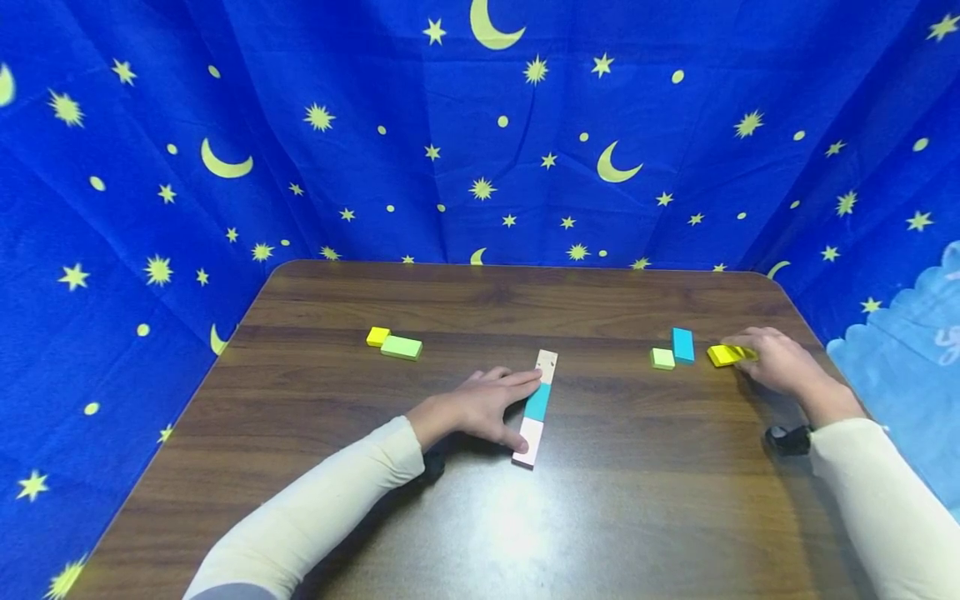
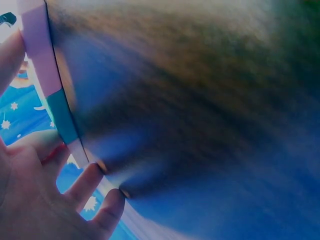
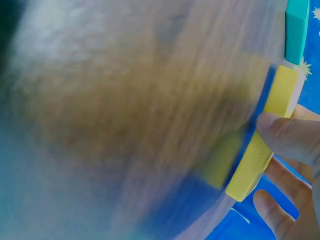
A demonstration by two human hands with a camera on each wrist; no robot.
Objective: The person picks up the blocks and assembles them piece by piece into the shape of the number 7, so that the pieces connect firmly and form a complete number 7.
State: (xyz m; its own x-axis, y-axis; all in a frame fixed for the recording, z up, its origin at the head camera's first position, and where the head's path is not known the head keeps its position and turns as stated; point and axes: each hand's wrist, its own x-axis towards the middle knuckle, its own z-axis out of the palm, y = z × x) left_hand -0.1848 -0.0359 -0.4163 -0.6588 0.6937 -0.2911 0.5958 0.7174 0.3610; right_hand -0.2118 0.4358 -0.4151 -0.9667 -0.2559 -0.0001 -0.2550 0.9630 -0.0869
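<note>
A straight row of blocks lies on the table: a pale wood-coloured block (image 1: 548,358) at the far end, a teal block (image 1: 537,402) in the middle and a pale pink block (image 1: 531,437) nearest. My left hand (image 1: 483,406) rests along the left side of the row, its fingers spread. The thumb touches the pink block, and a fingertip is at the wood-coloured one. Far to the right, my right hand (image 1: 783,362) pinches a yellow block (image 3: 256,142) low at the tabletop. Its thumb presses the block's near face, with the other fingers partly hidden behind.
Left of the row, a small yellow block (image 1: 378,336) touches a light green block (image 1: 402,347). Beside the right hand lie a blue block (image 1: 682,345) and a small light green block (image 1: 662,358). A blue star-patterned curtain (image 1: 405,92) surrounds the wooden table (image 1: 337,292).
</note>
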